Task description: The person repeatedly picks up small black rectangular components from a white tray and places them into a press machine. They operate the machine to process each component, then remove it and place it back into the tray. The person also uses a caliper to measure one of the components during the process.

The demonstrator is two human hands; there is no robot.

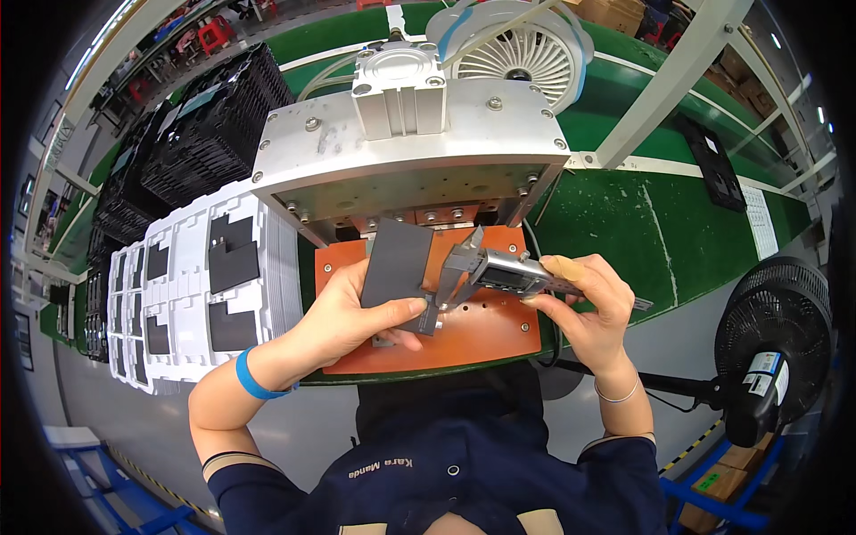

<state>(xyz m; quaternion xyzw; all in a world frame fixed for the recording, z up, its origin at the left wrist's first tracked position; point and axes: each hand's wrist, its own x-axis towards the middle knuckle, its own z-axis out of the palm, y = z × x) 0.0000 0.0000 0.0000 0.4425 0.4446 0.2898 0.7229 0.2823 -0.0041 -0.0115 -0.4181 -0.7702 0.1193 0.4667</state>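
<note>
My left hand [357, 308] is closed on a flat dark grey plate [397, 259], thumb on its face near a narrow tab at its lower right. In my right hand [588, 299] is a digital caliper [513, 272], gripped between thumb and fingers, its jaws pointing left toward the plate. The jaws are close beside the tab; whether they touch it I cannot tell. Both things are held above an orange-brown base plate [490, 334] with screws in it. Behind them stands a metal press frame [410, 165] with a silver pneumatic cylinder [399, 94] on top.
White trays [192, 241] holding similar dark plates are stacked at the left, with piles of black trays [209, 134] behind. A white fan [517, 67] sits beyond the press. At the right are a black fan [774, 343] and a black tray [709, 160] on the green bench [615, 232].
</note>
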